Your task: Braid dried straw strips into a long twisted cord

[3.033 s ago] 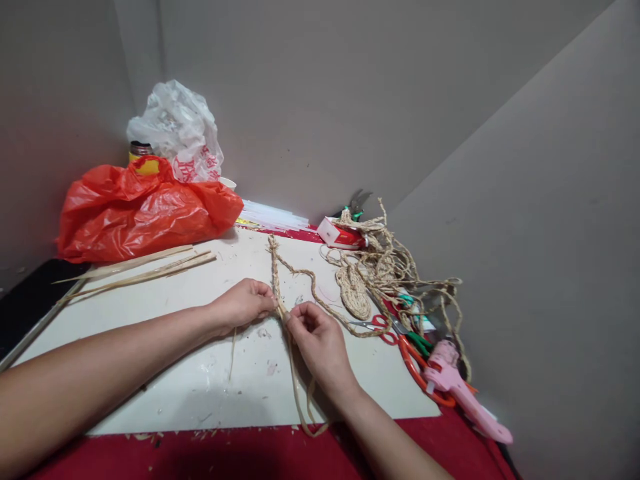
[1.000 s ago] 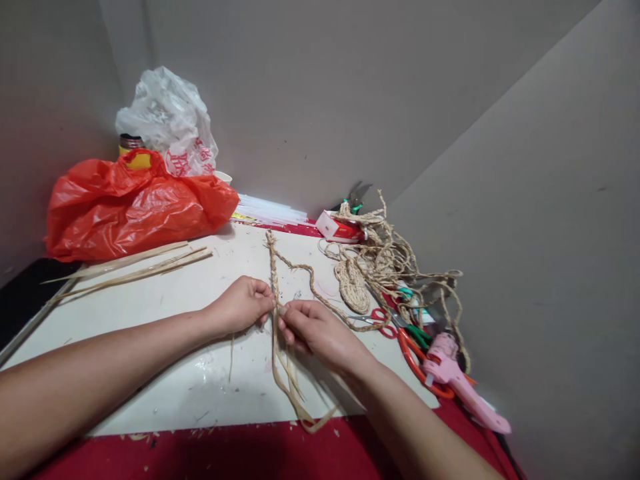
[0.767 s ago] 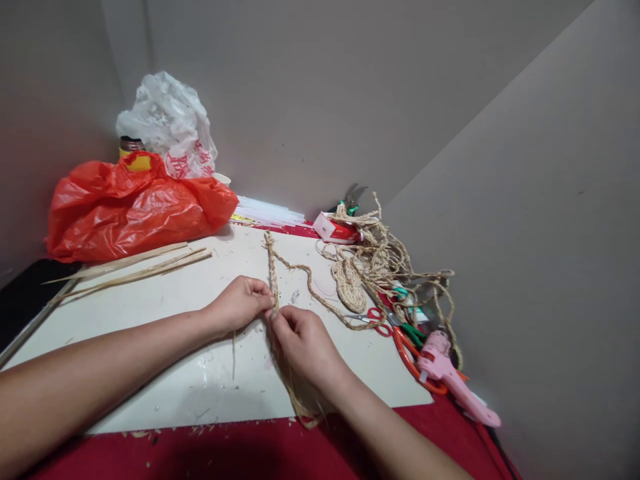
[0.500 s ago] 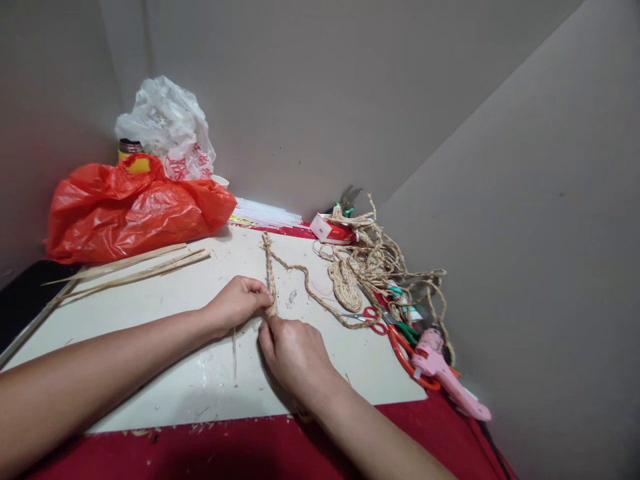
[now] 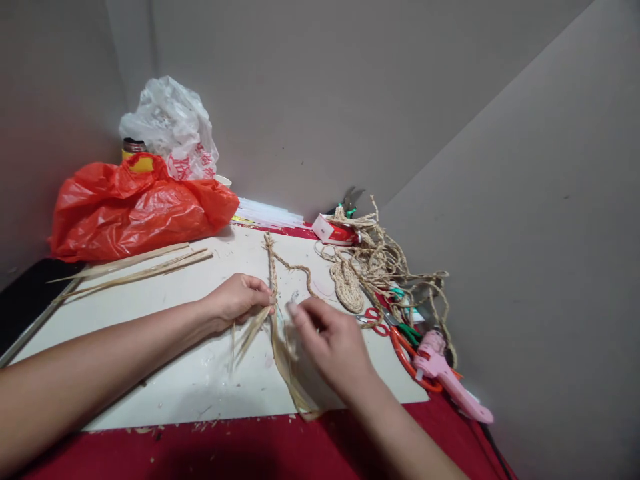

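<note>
A thin straw braid runs toward me over the white board, with its knotted end at the far side. My left hand pinches the braid near its lower end. Loose straw strands fan out below those fingertips, some to the lower left, others down to the board's front edge. Just right of the strands is my right hand, slightly blurred, thumb and fingers curled; whether a strand lies between them is hidden. A longer braided cord curves rightward from the knot and passes behind my right hand.
Flat straw strips lie at the left, before a red plastic bag and a white bag. Along the right are a coiled braid, tangled cords, red-handled scissors and a pink glue gun. Walls stand behind.
My right hand has moved right and slightly up, away from my left fingertips. The loose strands below the braid now show spread out. My left hand keeps its pinch.
</note>
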`<state>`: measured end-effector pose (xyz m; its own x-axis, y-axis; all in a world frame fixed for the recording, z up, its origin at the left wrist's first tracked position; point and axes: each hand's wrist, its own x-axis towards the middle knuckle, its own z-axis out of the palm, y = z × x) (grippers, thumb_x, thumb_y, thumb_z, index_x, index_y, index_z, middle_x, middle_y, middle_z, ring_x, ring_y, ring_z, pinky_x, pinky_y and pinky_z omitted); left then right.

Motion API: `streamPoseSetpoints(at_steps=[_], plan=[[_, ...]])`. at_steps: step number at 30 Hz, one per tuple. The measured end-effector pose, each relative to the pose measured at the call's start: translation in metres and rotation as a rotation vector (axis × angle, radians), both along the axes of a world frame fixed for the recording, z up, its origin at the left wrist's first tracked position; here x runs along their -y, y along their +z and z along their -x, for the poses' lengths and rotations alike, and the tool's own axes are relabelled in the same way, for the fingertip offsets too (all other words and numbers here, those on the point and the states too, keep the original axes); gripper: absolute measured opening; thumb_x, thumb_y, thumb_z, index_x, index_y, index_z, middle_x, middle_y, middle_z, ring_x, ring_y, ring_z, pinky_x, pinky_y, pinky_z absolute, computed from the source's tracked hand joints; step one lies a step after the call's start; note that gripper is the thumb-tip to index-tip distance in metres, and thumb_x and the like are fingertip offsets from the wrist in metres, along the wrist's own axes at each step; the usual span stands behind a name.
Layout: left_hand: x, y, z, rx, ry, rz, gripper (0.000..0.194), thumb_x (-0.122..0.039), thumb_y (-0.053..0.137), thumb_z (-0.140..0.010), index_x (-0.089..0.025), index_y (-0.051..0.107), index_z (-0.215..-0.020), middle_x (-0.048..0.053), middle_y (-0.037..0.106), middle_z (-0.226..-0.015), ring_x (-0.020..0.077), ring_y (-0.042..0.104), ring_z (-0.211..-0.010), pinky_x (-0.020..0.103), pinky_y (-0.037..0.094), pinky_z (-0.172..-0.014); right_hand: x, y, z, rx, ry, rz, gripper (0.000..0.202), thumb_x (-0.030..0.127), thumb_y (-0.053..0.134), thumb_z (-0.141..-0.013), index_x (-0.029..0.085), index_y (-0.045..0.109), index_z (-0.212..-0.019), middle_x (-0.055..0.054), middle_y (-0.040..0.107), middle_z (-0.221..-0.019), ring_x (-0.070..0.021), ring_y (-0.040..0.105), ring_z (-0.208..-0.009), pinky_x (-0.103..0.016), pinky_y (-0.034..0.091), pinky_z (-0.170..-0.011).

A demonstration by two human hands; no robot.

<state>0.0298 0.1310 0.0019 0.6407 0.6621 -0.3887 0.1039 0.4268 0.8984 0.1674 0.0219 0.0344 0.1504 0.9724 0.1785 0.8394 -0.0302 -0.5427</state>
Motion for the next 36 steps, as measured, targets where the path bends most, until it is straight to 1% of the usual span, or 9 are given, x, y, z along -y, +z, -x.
streamPoseSetpoints(at_steps=[2,4,7,10,15,19,26,31,36], plan=[[-0.002,0.001,0.001,0.031,-0.021,0.036,0.014,-0.021,0.066,-0.060,-0.014,0.058,-0.069,0.000,0.062,-0.056,0.0011,0.025,-0.032,0.020,0.010,-0.035,-0.009,-0.001,-0.013,-0.228,-0.091,-0.059,0.035,0.046,0.047,-0.086,0.016,0.063,-0.080,-0.004,0.063,-0.068,-0.0150,0.055,-0.062,-0.025,0.039,-0.059],[-0.002,0.003,0.001,0.040,-0.024,0.062,0.015,-0.022,0.067,-0.060,-0.013,0.058,-0.068,-0.001,0.062,-0.055,0.0007,0.025,-0.032,0.020,0.009,-0.035,-0.018,-0.007,-0.017,-0.502,-0.094,0.017,0.036,0.045,0.054,-0.082,0.015,0.064,-0.097,-0.008,0.067,-0.086,-0.0181,0.059,-0.077,-0.027,0.044,-0.067],[-0.001,0.004,0.001,0.042,-0.005,0.093,0.016,-0.022,0.068,-0.057,-0.013,0.057,-0.065,-0.002,0.057,-0.048,0.0018,0.032,-0.033,0.019,0.013,-0.036,-0.028,-0.017,-0.008,-0.899,0.074,0.232,0.041,0.039,0.065,-0.075,0.015,0.061,-0.108,-0.009,0.066,-0.097,-0.0180,0.060,-0.085,-0.029,0.045,-0.077],[-0.002,0.004,0.001,0.049,-0.010,0.105,0.018,-0.022,0.069,-0.056,-0.013,0.058,-0.066,-0.001,0.059,-0.049,0.0057,0.044,-0.037,0.018,0.019,-0.039,-0.032,-0.019,0.003,-1.126,0.237,0.365,0.031,0.031,0.069,-0.072,0.014,0.064,-0.096,-0.004,0.064,-0.079,-0.0120,0.056,-0.068,-0.026,0.045,-0.072],[-0.004,0.001,0.002,0.006,-0.011,0.055,0.017,-0.025,0.069,-0.058,-0.014,0.059,-0.068,-0.002,0.056,-0.046,0.0045,0.036,-0.034,0.020,0.016,-0.038,-0.035,-0.012,0.001,-1.218,0.223,0.503,0.021,0.030,0.070,-0.071,0.013,0.058,-0.077,0.005,0.046,-0.059,-0.0040,0.030,-0.045,-0.017,0.028,-0.040],[-0.004,0.003,0.002,-0.050,-0.014,-0.020,0.016,-0.026,0.068,-0.061,-0.014,0.061,-0.069,-0.003,0.057,-0.047,0.0028,0.029,-0.034,0.020,0.014,-0.037,-0.037,-0.013,-0.007,-1.213,0.155,0.584,0.025,0.037,0.064,-0.077,0.015,0.053,-0.075,0.007,0.037,-0.059,-0.0027,0.019,-0.043,-0.016,0.011,-0.036],[-0.001,-0.003,0.001,0.043,-0.083,-0.183,0.012,-0.025,0.063,-0.065,-0.012,0.064,-0.066,0.004,0.067,-0.066,0.0117,0.058,-0.061,0.023,0.042,-0.061,-0.040,-0.024,-0.013,-1.096,0.141,0.633,0.037,0.051,0.055,-0.080,0.017,0.049,-0.068,0.011,0.023,-0.047,-0.0037,0.012,-0.039,-0.018,0.008,-0.034],[-0.005,-0.005,0.002,-0.059,-0.097,-0.363,0.014,-0.024,0.061,-0.065,-0.013,0.066,-0.070,0.001,0.065,-0.064,0.0102,0.053,-0.058,0.021,0.039,-0.057,-0.042,-0.026,-0.014,-1.221,0.150,0.658,0.037,0.049,0.061,-0.075,0.018,0.044,-0.063,0.012,0.023,-0.043,-0.0032,0.011,-0.038,-0.017,0.008,-0.034],[-0.009,-0.001,0.005,-0.185,-0.166,-0.417,0.020,-0.026,0.054,-0.069,-0.013,0.068,-0.074,-0.004,0.053,-0.051,0.0057,0.036,-0.043,0.019,0.026,-0.043,-0.041,-0.033,-0.009,-1.221,0.081,0.567,0.033,0.044,0.061,-0.075,0.017,0.047,-0.061,0.011,0.029,-0.041,-0.0029,0.014,-0.035,-0.018,0.008,-0.033]])
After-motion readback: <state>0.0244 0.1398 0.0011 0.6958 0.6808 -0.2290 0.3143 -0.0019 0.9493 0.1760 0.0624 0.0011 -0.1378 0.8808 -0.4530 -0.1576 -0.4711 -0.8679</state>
